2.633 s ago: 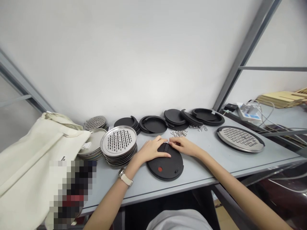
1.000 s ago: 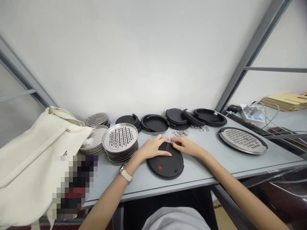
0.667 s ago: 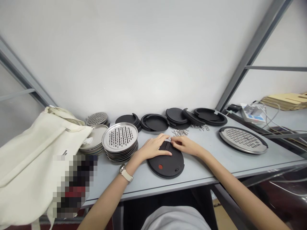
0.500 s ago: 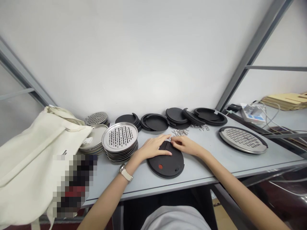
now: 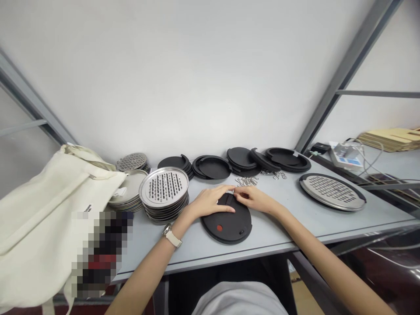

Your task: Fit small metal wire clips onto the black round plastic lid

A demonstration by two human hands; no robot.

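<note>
A pale shirt (image 5: 226, 302) shows at the near edge of the tabletop (image 5: 272, 232). On the left wrist is a watch (image 5: 172, 237) with a light strap. The black disc (image 5: 229, 223) lies flat near the front of the tabletop, a red dot (image 5: 219, 228) on its near part. The left hand (image 5: 208, 202) rests over its left side, thumb spread apart from the fingers, which reach to the far rim. The right hand (image 5: 251, 197) is at the far rim too, fingers curled; whether they are closed on anything, I cannot tell.

To the left are a cream bag (image 5: 49, 197), a grater stack (image 5: 164, 188) and, partly behind it, a plate stack (image 5: 129, 188). To the right lies a grater (image 5: 333, 191) with a black rim.

Beyond the hands, metal clips (image 5: 247, 181) are heaped before a row of black lids (image 5: 213, 168), one of them tilted. Further right are a power strip (image 5: 346, 159) and thin boards (image 5: 387, 139). A white wall (image 5: 197, 87) stands behind.
</note>
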